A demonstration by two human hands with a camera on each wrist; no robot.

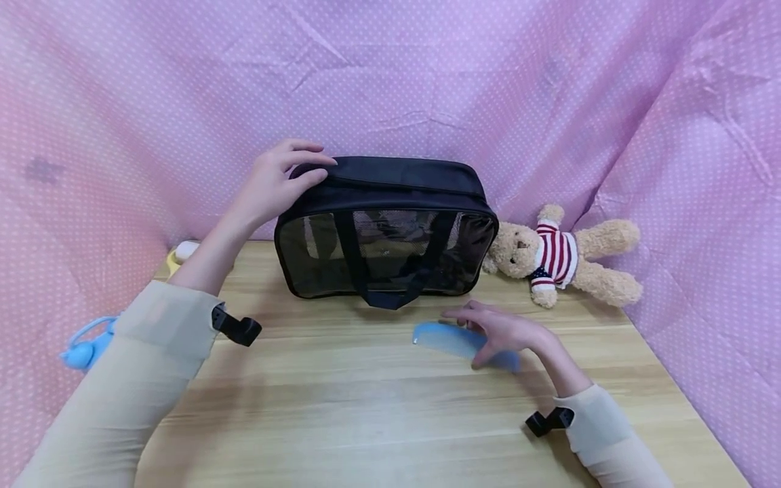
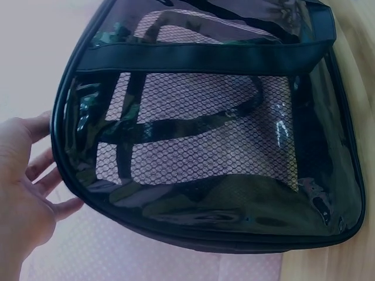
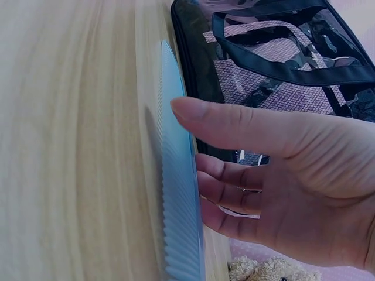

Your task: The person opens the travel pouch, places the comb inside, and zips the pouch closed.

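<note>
A black bag [image 1: 386, 251] with clear panels, mesh and a strap handle stands upright on the table. My left hand [image 1: 283, 177] rests at its upper left corner, fingers extended over the edge. In the left wrist view those fingers [image 2: 44, 170] lie along the bag's rounded side. A translucent blue comb [image 1: 441, 337] is in front of the bag, slightly blurred. Over it is my right hand [image 1: 503, 331], thumb and fingers spread to either side. The right wrist view has the thumb [image 3: 228, 123] overlapping the comb [image 3: 180, 193]; firm contact is unclear.
A teddy bear [image 1: 556, 254] in a striped top lies right of the bag. At the left edge are a light blue object [image 1: 85, 349] and a white and yellow item [image 1: 183, 252], partly behind my left arm. Pink dotted cloth [image 1: 390, 81] hangs behind the wooden table [image 1: 366, 407].
</note>
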